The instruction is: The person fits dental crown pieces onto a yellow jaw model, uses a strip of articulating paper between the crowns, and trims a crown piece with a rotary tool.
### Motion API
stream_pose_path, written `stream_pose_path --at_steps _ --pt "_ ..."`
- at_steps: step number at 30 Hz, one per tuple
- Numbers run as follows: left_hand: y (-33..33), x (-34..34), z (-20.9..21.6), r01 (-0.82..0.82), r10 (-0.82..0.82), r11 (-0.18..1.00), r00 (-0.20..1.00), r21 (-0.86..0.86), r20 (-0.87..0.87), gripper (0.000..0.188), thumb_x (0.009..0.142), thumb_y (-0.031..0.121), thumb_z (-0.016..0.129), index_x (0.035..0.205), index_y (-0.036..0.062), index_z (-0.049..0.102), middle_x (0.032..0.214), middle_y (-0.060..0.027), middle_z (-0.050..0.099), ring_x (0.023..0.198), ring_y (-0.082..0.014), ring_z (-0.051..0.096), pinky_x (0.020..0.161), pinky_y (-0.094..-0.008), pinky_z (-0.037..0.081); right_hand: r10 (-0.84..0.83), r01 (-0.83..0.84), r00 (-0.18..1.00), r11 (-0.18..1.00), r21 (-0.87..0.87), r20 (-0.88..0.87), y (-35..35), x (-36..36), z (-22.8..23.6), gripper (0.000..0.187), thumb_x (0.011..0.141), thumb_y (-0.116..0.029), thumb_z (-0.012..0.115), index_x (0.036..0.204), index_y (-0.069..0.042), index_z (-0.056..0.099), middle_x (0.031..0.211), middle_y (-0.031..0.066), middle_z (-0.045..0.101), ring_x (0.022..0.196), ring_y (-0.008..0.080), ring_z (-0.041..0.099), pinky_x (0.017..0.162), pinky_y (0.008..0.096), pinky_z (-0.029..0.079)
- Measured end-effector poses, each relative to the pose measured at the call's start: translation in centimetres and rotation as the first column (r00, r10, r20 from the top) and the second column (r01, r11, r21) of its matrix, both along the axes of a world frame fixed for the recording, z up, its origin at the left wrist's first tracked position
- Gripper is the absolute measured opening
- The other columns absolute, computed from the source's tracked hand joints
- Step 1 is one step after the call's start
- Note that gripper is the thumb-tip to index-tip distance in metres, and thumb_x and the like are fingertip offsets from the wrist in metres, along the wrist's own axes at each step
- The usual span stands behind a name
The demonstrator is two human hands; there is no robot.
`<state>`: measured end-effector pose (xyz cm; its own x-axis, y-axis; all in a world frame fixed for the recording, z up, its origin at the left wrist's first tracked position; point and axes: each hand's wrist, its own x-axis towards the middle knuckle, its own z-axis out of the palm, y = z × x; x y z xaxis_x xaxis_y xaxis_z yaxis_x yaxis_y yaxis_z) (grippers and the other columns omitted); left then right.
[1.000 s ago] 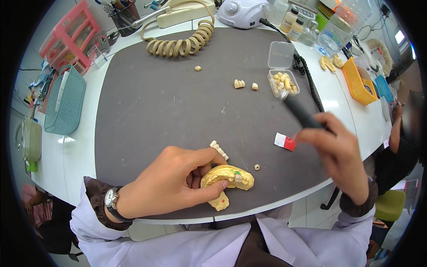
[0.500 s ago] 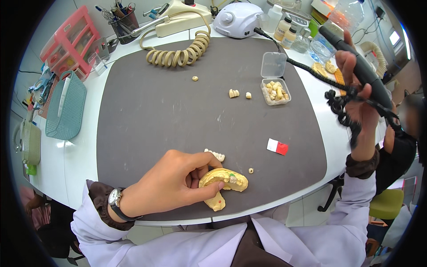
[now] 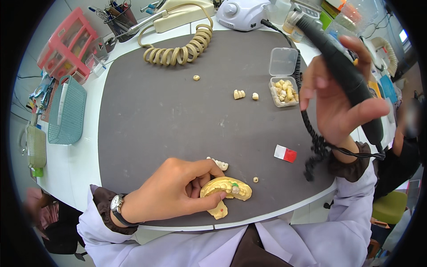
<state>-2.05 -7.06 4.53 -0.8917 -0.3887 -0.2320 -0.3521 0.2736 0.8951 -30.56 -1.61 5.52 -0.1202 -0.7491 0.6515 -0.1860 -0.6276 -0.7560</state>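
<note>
My left hand point(image 3: 180, 189) pinches a yellow plaster dental model point(image 3: 242, 191), arch-shaped with a green mark and a pale tooth on it, just above the mat's near edge. A smaller plaster piece point(image 3: 219, 211) with a red dot shows below my left thumb. Behind the model lies a white row of joined teeth point(image 3: 221, 165), partly hidden by my fingers. Raised at the right, my right hand point(image 3: 336, 102) holds a black micromotor handpiece point(image 3: 340, 62) slanting across the palm, thumb and fingers loosely spread around it. Its black coiled cord point(image 3: 318, 144) dangles below.
On the grey mat point(image 3: 178, 120) lie a small crown point(image 3: 255, 180), tooth pieces point(image 3: 239, 94), a red-and-white packet point(image 3: 285, 153) and an open clear box of teeth point(image 3: 284, 91). A white control unit point(image 3: 240, 17) and a beige coiled hose point(image 3: 180, 53) stand behind. Baskets point(image 3: 66, 113) line the left.
My right hand has swung left and inward with the handpiece, its fingers now spread wider. The cord has shifted left too. My left hand keeps its pinch on the dental model.
</note>
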Motion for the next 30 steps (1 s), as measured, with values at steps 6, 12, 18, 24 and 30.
stream_pose_path --at_steps 6,12,18,24,30 --pt "0.3 -0.1 0.7 0.01 -0.009 1.0 0.997 -0.015 0.081 0.025 0.079 0.02 0.077 0.092 0.0013 0.066 0.063 0.0014 0.06 0.048 -0.0028 0.051 0.045 -0.0186 0.038 0.092 -0.132 0.988 0.913 0.386 0.121 -0.1 1.7 -2.7 0.048 0.092 -0.026 0.059 0.128 0.002 0.046 0.086 0.01 0.059 0.073 0.015 0.061 0.066 0.0282 0.054" --pt "0.4 0.1 0.7 0.085 -0.07 0.98 0.994 -0.179 0.088 0.026 0.078 0.023 0.077 0.089 0.0029 0.065 0.055 0.003 0.052 0.044 -0.0043 0.049 0.043 -0.0199 0.036 0.093 -0.245 0.945 0.837 0.49 0.313 0.5 0.7 -2.7 0.025 0.091 -0.019 0.061 0.107 -0.002 0.054 0.07 0.0034 0.057 0.059 0.0063 0.048 0.052 0.0242 0.038" --pt "0.2 0.0 0.3 0.09 -0.067 0.963 0.993 -0.256 0.098 0.026 0.079 0.025 0.076 0.089 0.0036 0.064 0.052 0.0028 0.049 0.042 -0.006 0.048 0.042 -0.0214 0.035 0.153 -0.337 0.894 0.848 0.408 0.421 -1.0 1.8 -4.0 0.041 0.09 -0.03 0.055 0.122 -0.003 0.052 0.08 0.0054 0.055 0.066 0.0139 0.056 0.063 0.026 0.047" --pt "0.8 -0.2 0.0 0.049 -0.011 0.931 0.994 -0.362 0.105 0.023 0.079 0.024 0.073 0.083 0.0056 0.061 0.05 -0.0006 0.048 0.04 -0.0121 0.047 0.042 -0.0259 0.034 0.155 -0.222 0.974 0.811 0.541 0.168 -0.3 1.3 -3.4 0.028 0.093 -0.023 0.059 0.11 -0.002 0.06 0.09 0.0093 0.067 0.084 0.013 0.062 0.074 0.0265 0.048" --pt "1.3 -1.8 0.6 0.164 -0.071 0.711 0.984 -0.684 0.162 0.027 0.079 0.03 0.069 0.07 0.0073 0.057 0.048 -0.0043 0.049 0.039 -0.021 0.048 0.041 -0.0337 0.035 0.156 -0.179 0.984 0.875 0.449 0.089 -0.4 1.1 -3.3 0.026 0.092 -0.027 0.062 0.103 -0.004 0.061 0.093 0.0094 0.067 0.085 0.0103 0.06 0.073 0.0252 0.045"
